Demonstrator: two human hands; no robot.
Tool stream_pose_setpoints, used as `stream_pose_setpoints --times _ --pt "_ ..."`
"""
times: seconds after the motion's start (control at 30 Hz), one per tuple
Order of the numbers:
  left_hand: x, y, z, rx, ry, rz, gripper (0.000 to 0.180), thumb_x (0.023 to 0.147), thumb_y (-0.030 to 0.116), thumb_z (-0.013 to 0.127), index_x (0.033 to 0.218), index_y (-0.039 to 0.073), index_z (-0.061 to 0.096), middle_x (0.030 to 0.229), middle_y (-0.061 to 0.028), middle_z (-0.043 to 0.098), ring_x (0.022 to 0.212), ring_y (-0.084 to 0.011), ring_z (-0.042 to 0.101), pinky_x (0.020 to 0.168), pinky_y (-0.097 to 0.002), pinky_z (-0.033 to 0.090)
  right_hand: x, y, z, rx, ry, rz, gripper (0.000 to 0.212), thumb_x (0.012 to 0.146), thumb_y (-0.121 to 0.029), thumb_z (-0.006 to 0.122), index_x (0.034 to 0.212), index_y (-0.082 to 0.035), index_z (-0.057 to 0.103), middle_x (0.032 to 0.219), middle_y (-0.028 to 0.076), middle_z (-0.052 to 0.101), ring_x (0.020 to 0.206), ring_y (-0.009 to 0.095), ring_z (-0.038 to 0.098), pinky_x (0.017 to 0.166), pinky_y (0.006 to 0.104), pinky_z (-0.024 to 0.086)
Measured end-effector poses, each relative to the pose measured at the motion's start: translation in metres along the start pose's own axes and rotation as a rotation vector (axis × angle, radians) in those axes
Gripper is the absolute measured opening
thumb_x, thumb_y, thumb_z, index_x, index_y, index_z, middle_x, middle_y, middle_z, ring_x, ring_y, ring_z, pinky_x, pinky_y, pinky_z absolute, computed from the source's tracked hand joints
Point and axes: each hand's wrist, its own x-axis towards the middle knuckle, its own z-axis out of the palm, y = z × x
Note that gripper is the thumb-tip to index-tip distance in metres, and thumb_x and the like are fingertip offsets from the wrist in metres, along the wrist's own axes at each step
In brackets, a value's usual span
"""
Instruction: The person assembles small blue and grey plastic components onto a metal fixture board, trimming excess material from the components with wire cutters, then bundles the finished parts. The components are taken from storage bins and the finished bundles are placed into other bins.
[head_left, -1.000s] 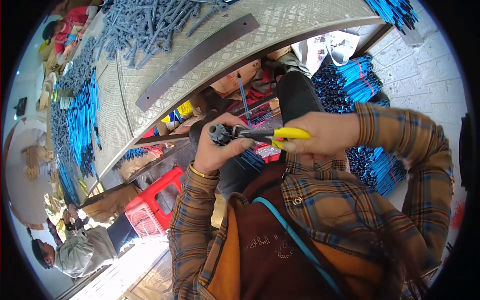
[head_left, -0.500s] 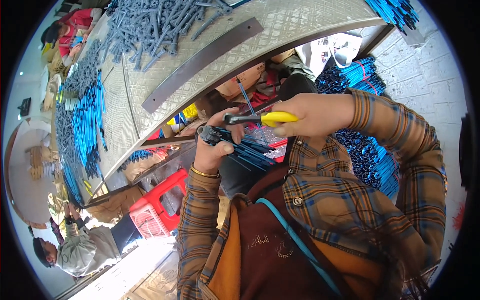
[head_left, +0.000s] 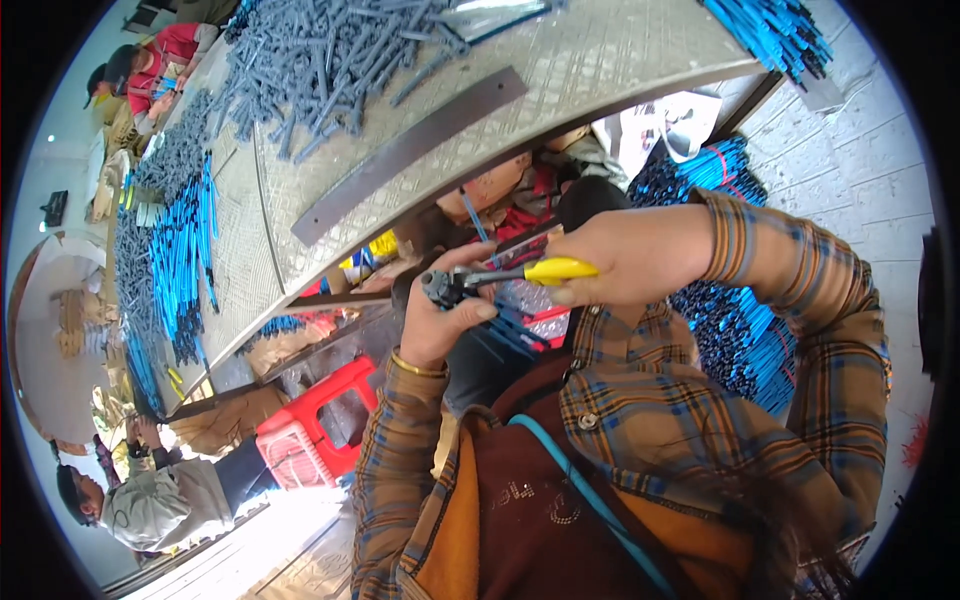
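My left hand [head_left: 436,328] is wrapped round a bundle of thin blue rods [head_left: 508,332]. Dark, knobby ends of the bundle stick out above my left thumb. My right hand [head_left: 640,255] grips a pair of pliers by its yellow handles [head_left: 560,270]. The metal jaws [head_left: 470,278] of the pliers are at the dark ends, close to my left fingers; whether they pinch anything I cannot make out. One separate blue rod [head_left: 472,212] stands up beyond my left fingers, its lower part hidden.
Across the far side runs a table [head_left: 440,140] with a heap of grey plastic parts [head_left: 315,70], a flat metal strip [head_left: 410,155] and blue rods [head_left: 182,265]. Bundled rods [head_left: 745,350] lie to my right. A red stool [head_left: 315,425] and a seated person [head_left: 170,500] are at left.
The pliers and my right hand have moved down, bringing the jaws to the bundle's dark ends. My left hand has shifted slightly right and down with the rods.
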Motion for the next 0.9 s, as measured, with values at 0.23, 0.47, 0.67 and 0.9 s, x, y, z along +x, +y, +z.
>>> stream_pose_setpoints --times 0.23,0.47,0.67,0.9 --pt "0.018 -0.005 0.010 0.033 0.033 -0.089 0.063 0.069 0.008 0.070 0.125 0.001 0.043 0.107 -0.0065 0.056 0.089 -0.0090 0.053 0.075 -0.0242 0.045 -0.033 -0.003 -0.036 -0.375 0.554 0.177 0.028 0.080 -0.023 0.060 0.097 -0.004 0.051 0.082 0.017 0.056 0.077 0.037 0.056 0.065 0.0399 0.045" --pt "0.043 -0.009 0.039 0.075 -0.387 -0.067 0.057 0.074 0.008 0.064 0.126 0.001 0.042 0.118 -0.0084 0.053 0.089 -0.0106 0.054 0.084 -0.0269 0.042 -0.058 0.094 -0.090 -0.797 0.957 0.424 0.027 0.073 -0.014 0.063 0.095 -0.002 0.052 0.091 0.018 0.054 0.084 0.037 0.054 0.071 0.0408 0.044" --pt "-0.005 -0.025 -0.023 -0.097 0.018 0.001 0.045 0.075 0.008 0.061 0.118 0.002 0.047 0.110 -0.0129 0.058 0.090 -0.0163 0.056 0.082 -0.0295 0.045 -0.032 0.067 -0.029 -0.732 0.815 0.077 0.025 0.076 -0.015 0.061 0.097 -0.002 0.055 0.090 0.018 0.057 0.085 0.037 0.055 0.074 0.0395 0.046" --pt "-0.067 -0.065 -0.118 -0.612 0.712 0.284 0.033 0.074 0.015 0.059 0.103 0.002 0.051 0.084 -0.0129 0.060 0.077 -0.0208 0.057 0.069 -0.0324 0.049 0.029 0.112 0.072 -0.295 0.281 0.005 0.050 0.078 -0.025 0.060 0.120 0.000 0.045 0.106 0.023 0.054 0.098 0.037 0.052 0.085 0.0394 0.042"
